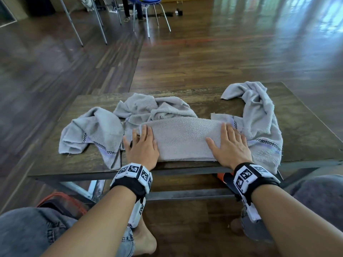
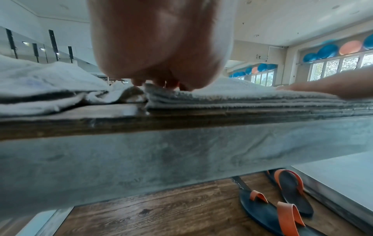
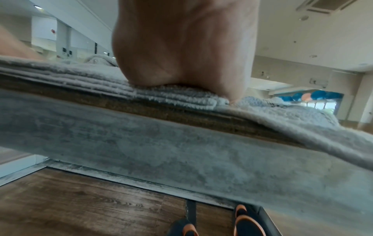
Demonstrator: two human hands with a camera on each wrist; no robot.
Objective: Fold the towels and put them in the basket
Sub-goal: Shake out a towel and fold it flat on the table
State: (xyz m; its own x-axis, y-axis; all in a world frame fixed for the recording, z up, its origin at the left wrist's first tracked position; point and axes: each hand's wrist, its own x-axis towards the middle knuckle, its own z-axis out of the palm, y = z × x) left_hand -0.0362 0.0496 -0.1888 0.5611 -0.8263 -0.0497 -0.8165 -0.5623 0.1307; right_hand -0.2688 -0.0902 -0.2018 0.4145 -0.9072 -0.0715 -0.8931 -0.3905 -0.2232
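A folded grey towel (image 1: 182,139) lies near the front edge of the wooden table (image 1: 306,130); its stacked layers (image 2: 232,99) (image 3: 105,83) show edge-on in both wrist views. My left hand (image 1: 143,145) lies flat on its left end, fingers straight. My right hand (image 1: 231,145) presses flat on its right end. Three more grey towels lie crumpled: one at the left (image 1: 92,130), one behind the folded one (image 1: 152,106), one at the right (image 1: 259,117) that hangs over the front edge. No basket is clearly in view.
Under the table lie orange-strapped sandals (image 2: 282,204). An orange-rimmed object (image 1: 63,201) sits on the floor by my left knee. Chair legs (image 1: 148,19) and a blue seat stand far back on the wooden floor.
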